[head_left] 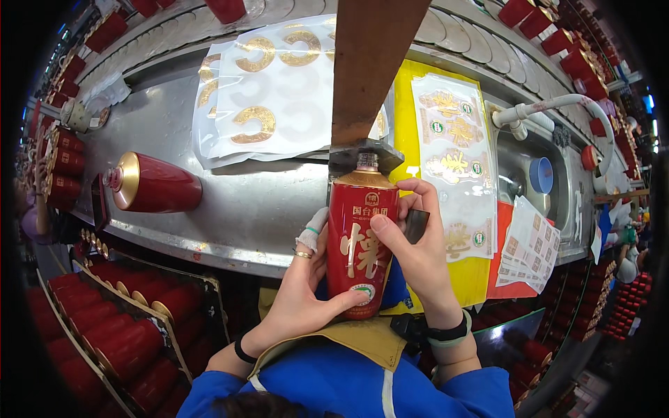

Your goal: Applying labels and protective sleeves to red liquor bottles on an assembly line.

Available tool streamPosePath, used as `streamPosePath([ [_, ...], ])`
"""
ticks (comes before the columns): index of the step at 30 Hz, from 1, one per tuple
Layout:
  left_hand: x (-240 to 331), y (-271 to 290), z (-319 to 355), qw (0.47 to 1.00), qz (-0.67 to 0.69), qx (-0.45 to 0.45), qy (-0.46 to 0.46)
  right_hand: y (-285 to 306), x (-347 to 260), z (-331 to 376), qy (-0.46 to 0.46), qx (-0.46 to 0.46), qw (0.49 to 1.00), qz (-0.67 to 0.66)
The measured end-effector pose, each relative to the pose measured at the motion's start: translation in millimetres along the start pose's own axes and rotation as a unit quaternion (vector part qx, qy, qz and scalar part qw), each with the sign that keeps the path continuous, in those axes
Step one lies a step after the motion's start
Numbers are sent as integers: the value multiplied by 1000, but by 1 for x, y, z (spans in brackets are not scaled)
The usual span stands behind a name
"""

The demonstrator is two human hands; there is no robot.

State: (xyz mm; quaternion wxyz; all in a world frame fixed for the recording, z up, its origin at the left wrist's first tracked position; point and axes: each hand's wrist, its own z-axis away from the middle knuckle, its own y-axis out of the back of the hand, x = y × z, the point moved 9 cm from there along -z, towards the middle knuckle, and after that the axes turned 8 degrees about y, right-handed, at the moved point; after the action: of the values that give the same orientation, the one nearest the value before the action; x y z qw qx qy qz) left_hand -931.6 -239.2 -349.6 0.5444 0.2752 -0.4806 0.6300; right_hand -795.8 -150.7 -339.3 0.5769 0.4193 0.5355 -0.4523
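Note:
A red bottle (348,244) with a gold shoulder lies between my two hands, its neck pointing away from me against a dark block at the foot of a brown post. My left hand (306,279) grips its left side near the base, thumb by a small green-and-white round label. A finger of that hand wears a white cover with a green band. My right hand (418,244) holds the bottle's right side near the shoulder, its thumb on the front by the gold lettering. A dark object partly shows behind the right fingers; I cannot make it out.
Another red bottle (164,184) stands left on the metal bench (265,209). Sheets of gold curved labels (258,125) lie beyond. On the right are label sheets (453,164) on a yellow board (404,97), more label sheets (526,244), and a sink (512,150). A brown post (373,63) rises centrally.

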Motion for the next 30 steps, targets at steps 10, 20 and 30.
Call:
streamPosePath([
  [10, 4, 0, -2, 1000, 13, 1, 5, -1, -4, -3, -2, 3, 1000, 5],
  [20, -9, -2, 8, 999, 45, 5, -6, 1, 3, 6, 10, 5, 999, 32],
  [30, -22, -1, 17, 997, 45, -15, -61, 5, 8, 14, 55, -18, 998, 37],
])
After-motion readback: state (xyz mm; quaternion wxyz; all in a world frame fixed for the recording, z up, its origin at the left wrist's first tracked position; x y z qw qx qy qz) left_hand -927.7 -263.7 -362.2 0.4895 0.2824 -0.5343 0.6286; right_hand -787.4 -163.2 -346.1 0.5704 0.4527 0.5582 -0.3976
